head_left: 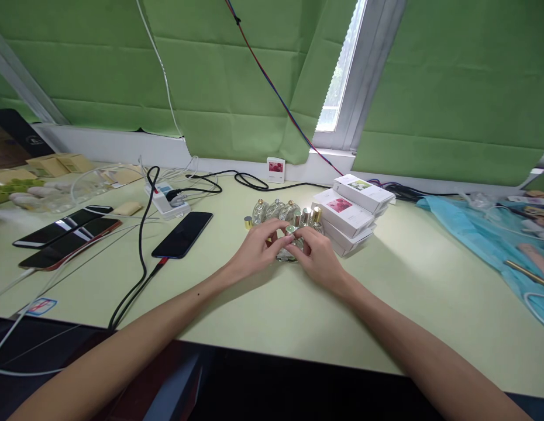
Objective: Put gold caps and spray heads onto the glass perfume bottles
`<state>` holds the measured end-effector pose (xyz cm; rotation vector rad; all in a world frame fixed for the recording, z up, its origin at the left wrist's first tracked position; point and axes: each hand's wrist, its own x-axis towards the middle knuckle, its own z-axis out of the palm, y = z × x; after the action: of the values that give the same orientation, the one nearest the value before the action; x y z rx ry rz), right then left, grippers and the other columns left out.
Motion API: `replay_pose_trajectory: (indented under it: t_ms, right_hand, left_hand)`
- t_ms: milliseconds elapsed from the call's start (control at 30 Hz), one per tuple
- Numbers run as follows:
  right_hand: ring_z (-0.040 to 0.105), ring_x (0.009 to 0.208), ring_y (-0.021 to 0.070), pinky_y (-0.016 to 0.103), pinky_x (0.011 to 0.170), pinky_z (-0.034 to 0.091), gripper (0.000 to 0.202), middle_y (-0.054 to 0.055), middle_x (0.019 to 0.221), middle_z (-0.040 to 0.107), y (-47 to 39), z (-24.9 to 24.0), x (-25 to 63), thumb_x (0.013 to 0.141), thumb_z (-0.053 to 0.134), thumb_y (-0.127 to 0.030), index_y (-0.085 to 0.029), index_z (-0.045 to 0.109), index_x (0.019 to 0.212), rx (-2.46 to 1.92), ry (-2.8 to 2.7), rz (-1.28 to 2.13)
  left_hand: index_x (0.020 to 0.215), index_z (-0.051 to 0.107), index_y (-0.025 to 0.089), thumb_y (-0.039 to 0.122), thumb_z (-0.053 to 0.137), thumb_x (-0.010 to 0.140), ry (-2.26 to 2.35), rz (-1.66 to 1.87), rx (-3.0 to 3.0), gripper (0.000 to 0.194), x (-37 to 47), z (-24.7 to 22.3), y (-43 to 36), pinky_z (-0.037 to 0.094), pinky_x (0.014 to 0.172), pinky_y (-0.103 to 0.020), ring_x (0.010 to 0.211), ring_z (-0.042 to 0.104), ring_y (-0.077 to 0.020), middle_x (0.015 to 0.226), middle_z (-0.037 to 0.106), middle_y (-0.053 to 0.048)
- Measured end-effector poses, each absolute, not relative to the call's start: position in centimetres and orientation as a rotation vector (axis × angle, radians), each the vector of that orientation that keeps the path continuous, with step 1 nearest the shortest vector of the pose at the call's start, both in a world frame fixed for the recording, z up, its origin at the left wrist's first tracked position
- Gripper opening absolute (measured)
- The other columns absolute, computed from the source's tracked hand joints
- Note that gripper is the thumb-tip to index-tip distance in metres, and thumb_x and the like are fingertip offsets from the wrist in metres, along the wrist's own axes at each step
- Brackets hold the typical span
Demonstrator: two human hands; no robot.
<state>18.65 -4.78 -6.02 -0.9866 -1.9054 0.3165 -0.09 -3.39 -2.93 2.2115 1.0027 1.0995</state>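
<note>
Far to my left, three phones (64, 237) are lying side by side on the pale green bench (408, 275), and a fourth, dark phone (183, 234) is resting nearer me, just beside a white power strip (167, 200) with black cables running from it. My left hand (254, 250) is curling around a small glass perfume bottle (288, 248) standing on the bench at the middle, my fingers (272, 233) gripping its left side. My right hand (318, 257) is closing on the same bottle from the other side, fingertips pinching at its cap. Just behind it, about five more glass bottles (283, 211) are standing in a row; I cannot count them surely. To their right, four white cartons (353, 213) are sitting stacked, their printing too small for me to read. Blue plastic sheeting (486, 234) is lying far right.
</note>
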Motion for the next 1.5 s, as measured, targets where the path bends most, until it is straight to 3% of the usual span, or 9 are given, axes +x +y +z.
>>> replay_pose_trajectory:
  t_ms: [300, 567, 900, 1200, 1500]
  right_hand:
    - [0.044, 0.059, 0.0133, 0.028, 0.062, 0.040, 0.007, 0.002, 0.084, 0.063, -4.88, -5.96, 18.61, 0.096, 0.059, -0.025, -0.020, 0.061, 0.092, -0.989, -1.902, 0.323]
    - [0.041, 0.057, 0.0126, 0.027, 0.060, 0.038, 0.011, -0.001, 0.075, 0.057, -5.09, -5.66, 18.55, 0.096, 0.061, -0.029, -0.021, 0.060, 0.088, -0.970, -1.895, 0.322]
    - [0.041, 0.057, 0.0129, 0.028, 0.060, 0.038, 0.014, -0.001, 0.075, 0.057, -5.04, -5.75, 18.58, 0.096, 0.062, -0.031, -0.021, 0.059, 0.088, -0.986, -1.899, 0.320]
    - [0.044, 0.058, 0.0132, 0.028, 0.060, 0.039, 0.005, 0.000, 0.078, 0.059, -4.96, -5.85, 18.60, 0.093, 0.059, -0.024, -0.021, 0.060, 0.091, -0.983, -1.907, 0.318]
    - [0.042, 0.058, 0.0137, 0.028, 0.060, 0.038, 0.011, -0.001, 0.074, 0.056, -5.02, -5.70, 18.56, 0.096, 0.061, -0.029, -0.021, 0.060, 0.089, -0.983, -1.908, 0.310]
  left_hand:
    - [0.106, 0.061, 0.019, 0.042, 0.068, 0.094, 1.061, 1.147, 2.217, 0.027, 0.34, -3.00, -3.73, 0.046, 0.054, -0.023, 0.057, 0.052, -0.0090, 0.080, 0.065, 0.001]
    - [0.103, 0.065, 0.018, 0.035, 0.063, 0.097, 1.000, 1.159, 2.227, 0.018, 0.23, -3.02, -3.59, 0.044, 0.054, -0.021, 0.067, 0.056, -0.0107, 0.090, 0.067, -0.003]
    - [0.110, 0.067, 0.020, 0.041, 0.056, 0.100, 0.969, 1.061, 2.207, 0.026, -0.09, -2.64, -3.53, 0.046, 0.052, -0.023, 0.067, 0.058, -0.0122, 0.100, 0.068, -0.005]
    - [0.108, 0.063, 0.018, 0.041, 0.066, 0.094, 1.032, 1.096, 2.227, 0.027, 0.35, -2.88, -3.72, 0.044, 0.053, -0.024, 0.057, 0.051, -0.0093, 0.087, 0.068, -0.002]
    - [0.106, 0.065, 0.018, 0.036, 0.057, 0.100, 0.997, 1.111, 2.254, 0.020, 0.29, -2.78, -3.77, 0.045, 0.055, -0.023, 0.067, 0.056, -0.0121, 0.090, 0.068, -0.004]
